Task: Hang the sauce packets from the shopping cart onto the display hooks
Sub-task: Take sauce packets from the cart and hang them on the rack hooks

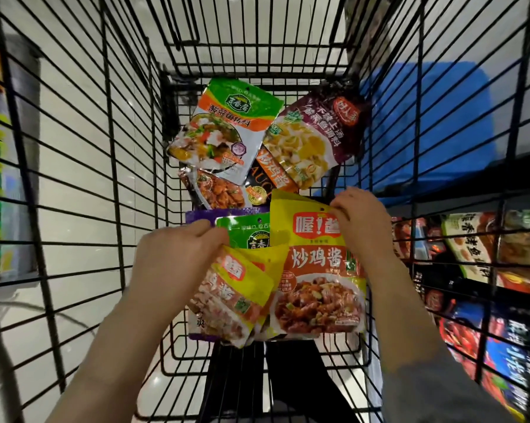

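Packets (259, 190) overlap in cart (111, 148); hands (359, 221) cover corners.

One black wire cart (129, 123) holds about eight sauce packets that I can make out. Two (318, 270) are yellow, two (227, 129) green-topped, one (321, 129) dark red. Two hands (178, 254) reach in.

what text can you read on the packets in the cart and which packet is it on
"炒鸡酱": yellow packet pinched by the right hand.
"炒鸡酱": orange strip of a half-buried packet.
"AUC": black packet, partly covered.
"酸菜鱼": green packet, last characters blurred.
Purple packet, left hand's packets and shelf packets: too blurred to read.
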Tool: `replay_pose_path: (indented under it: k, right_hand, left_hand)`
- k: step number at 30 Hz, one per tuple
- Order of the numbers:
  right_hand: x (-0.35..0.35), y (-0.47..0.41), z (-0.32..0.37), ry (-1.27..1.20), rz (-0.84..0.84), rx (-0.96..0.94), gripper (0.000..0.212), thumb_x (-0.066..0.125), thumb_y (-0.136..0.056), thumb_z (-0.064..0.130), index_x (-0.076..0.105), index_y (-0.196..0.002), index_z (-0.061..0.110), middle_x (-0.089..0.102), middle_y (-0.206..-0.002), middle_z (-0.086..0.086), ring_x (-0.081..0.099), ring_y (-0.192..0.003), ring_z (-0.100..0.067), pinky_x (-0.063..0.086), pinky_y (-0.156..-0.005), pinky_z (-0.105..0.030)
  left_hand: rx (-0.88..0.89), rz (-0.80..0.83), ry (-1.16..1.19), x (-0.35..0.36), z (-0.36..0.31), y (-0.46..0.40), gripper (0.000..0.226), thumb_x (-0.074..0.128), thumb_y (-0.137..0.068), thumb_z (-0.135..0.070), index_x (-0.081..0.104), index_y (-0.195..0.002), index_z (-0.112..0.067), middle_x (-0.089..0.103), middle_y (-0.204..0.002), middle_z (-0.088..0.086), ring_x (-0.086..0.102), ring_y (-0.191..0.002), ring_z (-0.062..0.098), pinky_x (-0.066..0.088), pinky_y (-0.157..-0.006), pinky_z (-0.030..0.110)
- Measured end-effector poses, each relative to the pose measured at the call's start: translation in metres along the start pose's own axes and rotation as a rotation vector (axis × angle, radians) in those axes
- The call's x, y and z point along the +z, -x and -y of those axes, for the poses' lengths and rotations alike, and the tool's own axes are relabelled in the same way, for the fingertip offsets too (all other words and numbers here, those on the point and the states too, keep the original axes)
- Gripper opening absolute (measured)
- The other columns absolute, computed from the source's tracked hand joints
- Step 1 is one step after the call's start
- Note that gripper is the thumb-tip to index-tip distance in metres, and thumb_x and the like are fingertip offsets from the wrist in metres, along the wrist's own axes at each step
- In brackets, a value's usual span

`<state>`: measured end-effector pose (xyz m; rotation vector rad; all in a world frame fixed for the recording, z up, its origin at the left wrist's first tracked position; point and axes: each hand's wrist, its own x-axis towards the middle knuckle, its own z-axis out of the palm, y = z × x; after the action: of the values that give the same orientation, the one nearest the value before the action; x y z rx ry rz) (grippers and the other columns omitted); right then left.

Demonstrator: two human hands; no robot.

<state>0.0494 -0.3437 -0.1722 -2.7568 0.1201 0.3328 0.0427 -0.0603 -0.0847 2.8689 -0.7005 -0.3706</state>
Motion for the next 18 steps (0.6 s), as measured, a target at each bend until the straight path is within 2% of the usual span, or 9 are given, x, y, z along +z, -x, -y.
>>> replay_pose_path:
  k: [4, 8, 10, 13, 18]
  right_hand:
    - [-0.039, -0.004, 0.026, 0.013, -0.002, 0.003, 0.016, 0.051, -0.095, 0.03, 0.065, -0.099, 0.023, 0.068, -0.089, -0.004, 0.06, -0.083, -0.028, 0.049, -0.07, -0.04]
    - [-0.07, -0.009, 0.033, 0.02, -0.078, 0.056, 0.019, 0.052, -0.095, 0.029, 0.067, -0.106, 0.026, 0.069, -0.095, -0.004, 0.061, -0.09, -0.029, 0.045, -0.07, -0.036]
    - [-0.065, -0.008, 0.03, 0.001, -0.104, 0.099, 0.022, 0.05, -0.096, 0.027, 0.067, -0.11, 0.025, 0.069, -0.101, -0.004, 0.061, -0.094, -0.028, 0.043, -0.069, -0.033]
    - [-0.039, -0.004, 0.02, 0.014, -0.056, 0.135, 0.026, 0.046, -0.096, 0.023, 0.065, -0.113, 0.022, 0.066, -0.106, -0.007, 0.059, -0.096, -0.029, 0.04, -0.067, -0.032]
    - [-0.009, 0.005, 0.016, -0.01, -0.007, 0.159, 0.024, 0.043, -0.097, 0.019, 0.065, -0.107, 0.019, 0.062, -0.094, -0.009, 0.058, -0.087, -0.031, 0.047, -0.068, -0.039]
  left_hand:
    - [-0.093, -0.093, 0.042, -0.031, 0.005, 0.011, 0.032, 0.043, -0.079, -0.042, 0.067, -0.08, -0.021, 0.063, -0.069, -0.002, 0.059, -0.047, 0.026, 0.037, -0.045, 0.024]
    - [-0.137, -0.091, 0.01, -0.028, 0.01, 0.007, 0.031, 0.045, -0.08, -0.041, 0.068, -0.079, -0.02, 0.059, -0.064, -0.001, 0.058, -0.047, 0.027, 0.034, -0.045, 0.021]
    - [-0.171, -0.106, 0.047, -0.02, 0.014, 0.007, 0.031, 0.046, -0.08, -0.041, 0.069, -0.078, -0.021, 0.06, -0.065, -0.001, 0.06, -0.049, 0.027, 0.036, -0.043, 0.022]
    - [-0.21, -0.146, 0.111, -0.008, 0.015, 0.008, 0.033, 0.046, -0.078, -0.044, 0.071, -0.081, -0.022, 0.064, -0.071, -0.002, 0.062, -0.054, 0.027, 0.041, -0.043, 0.025]
    - [-0.195, -0.207, 0.128, 0.0, 0.016, 0.007, 0.036, 0.047, -0.078, -0.044, 0.072, -0.08, -0.018, 0.066, -0.072, 0.0, 0.061, -0.055, 0.028, 0.043, -0.052, 0.029]
